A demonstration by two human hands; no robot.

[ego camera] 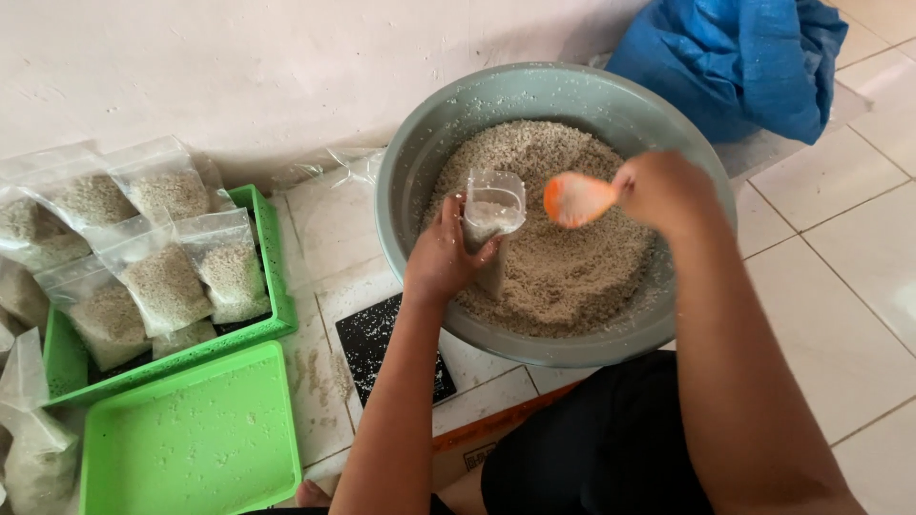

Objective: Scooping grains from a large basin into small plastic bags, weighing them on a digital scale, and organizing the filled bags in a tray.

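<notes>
Grey plastic basin (410,191) sits on the tiled floor, heaped with pale grain (563,267), and both hands work over it. Left hand (441,257) grips a small clear bag (491,212) upright above the grain, while the right hand (665,191) is closed around an orange scoop (575,198) just right of the bag's open mouth. Far left, a green tray (272,277) holds filled bags (167,277).

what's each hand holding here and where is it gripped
The left hand grips a small clear plastic bag around its lower part, mouth open. The right hand holds an orange scoop by its handle end.
</notes>
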